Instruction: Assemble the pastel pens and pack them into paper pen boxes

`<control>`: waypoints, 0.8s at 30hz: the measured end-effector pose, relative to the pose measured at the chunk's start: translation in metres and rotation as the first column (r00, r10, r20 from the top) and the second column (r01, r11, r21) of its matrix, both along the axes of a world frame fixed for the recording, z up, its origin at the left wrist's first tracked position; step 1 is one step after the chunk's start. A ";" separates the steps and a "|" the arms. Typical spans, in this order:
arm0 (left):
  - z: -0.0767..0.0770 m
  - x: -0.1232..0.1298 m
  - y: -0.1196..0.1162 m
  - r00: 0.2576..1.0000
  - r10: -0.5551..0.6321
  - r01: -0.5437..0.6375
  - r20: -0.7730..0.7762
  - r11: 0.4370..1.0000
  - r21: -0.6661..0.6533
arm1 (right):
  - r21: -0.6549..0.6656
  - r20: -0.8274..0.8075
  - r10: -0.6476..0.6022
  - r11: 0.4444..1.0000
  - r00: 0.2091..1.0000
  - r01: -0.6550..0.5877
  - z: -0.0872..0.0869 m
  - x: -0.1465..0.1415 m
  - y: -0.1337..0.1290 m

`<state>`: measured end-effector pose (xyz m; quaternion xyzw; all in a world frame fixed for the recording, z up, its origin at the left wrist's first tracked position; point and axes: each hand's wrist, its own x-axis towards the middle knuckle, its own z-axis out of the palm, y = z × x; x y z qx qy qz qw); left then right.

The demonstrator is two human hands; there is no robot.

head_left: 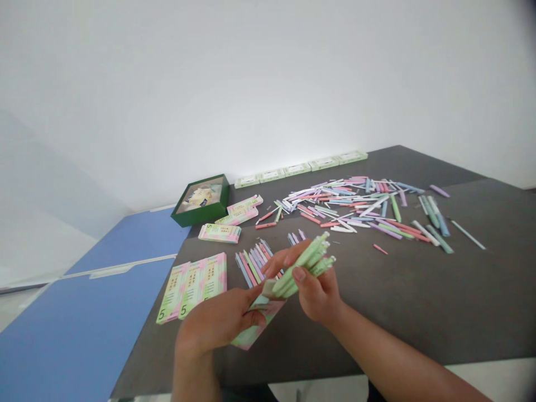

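Note:
My left hand point(224, 315) is wrapped round a pink and green printed box point(255, 329), tilted, with its open end toward the right. My right hand point(316, 287) grips a bundle of light green pens point(307, 265), thumb on top. The bundle's lower ends are at the mouth of the box; how far they reach inside is hidden by my fingers. Just behind my hands lies a row of pens point(251, 265) in several pastel colours, partly covered by my right hand. A few purple pens point(296, 238) lie beyond.
Flat printed boxes point(195, 287) lie at the left, more point(220, 233) behind them. A green box point(201, 209) holds a plastic bag. Along the wall stands a row of pale boxes point(297, 168). Many loose pens point(352, 204) are scattered over the dark table point(419, 301).

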<state>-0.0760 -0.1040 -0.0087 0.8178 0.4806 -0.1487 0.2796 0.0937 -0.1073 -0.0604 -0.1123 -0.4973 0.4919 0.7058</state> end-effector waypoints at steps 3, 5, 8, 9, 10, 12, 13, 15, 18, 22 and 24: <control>0.002 0.003 0.000 1.000 -0.017 0.017 -0.012 1.000 -0.012 | -0.025 0.000 -0.029 0.999 1.000 0.029 -0.008 0.000 0.006; 0.003 0.005 -0.001 1.000 -0.020 0.020 -0.020 1.000 -0.012 | -0.042 -0.001 -0.051 0.998 0.999 0.051 -0.014 -0.001 0.007; 0.001 0.009 0.000 1.000 -0.017 0.017 -0.015 1.000 -0.003 | -0.067 0.002 -0.045 0.997 0.999 0.045 -0.024 -0.002 0.006; 0.000 0.009 0.000 1.000 -0.016 0.016 -0.013 1.000 -0.007 | -0.078 0.006 -0.030 0.997 1.000 0.031 -0.026 -0.002 0.005; -0.001 0.010 0.001 1.000 -0.015 0.015 -0.013 1.000 -0.013 | -0.088 0.014 -0.015 0.996 1.000 0.016 -0.029 -0.002 0.004; -0.003 0.011 0.002 0.999 -0.006 0.005 -0.038 1.000 -0.022 | -0.111 0.031 0.005 0.994 0.999 -0.002 -0.032 -0.001 0.003; -0.004 0.012 0.002 0.998 -0.001 0.000 -0.057 1.000 -0.024 | -0.120 0.040 0.002 0.993 0.999 0.003 -0.033 -0.001 0.002; -0.003 0.015 0.003 0.997 0.010 -0.012 -0.080 1.000 -0.022 | -0.126 0.056 -0.024 0.992 0.998 0.031 -0.033 -0.001 0.002; 0.000 0.019 0.004 0.997 0.034 -0.036 -0.069 0.999 -0.019 | -0.122 0.097 -0.094 0.987 0.991 0.106 -0.028 -0.003 0.003; 0.004 0.019 0.005 0.997 0.071 -0.071 0.007 0.997 0.030 | -0.075 0.203 -0.184 0.976 0.962 0.203 -0.012 -0.003 0.011; 0.004 0.017 0.006 0.993 0.097 -0.100 0.061 0.993 0.058 | -0.002 0.288 -0.205 0.977 0.935 0.215 0.000 -0.001 0.017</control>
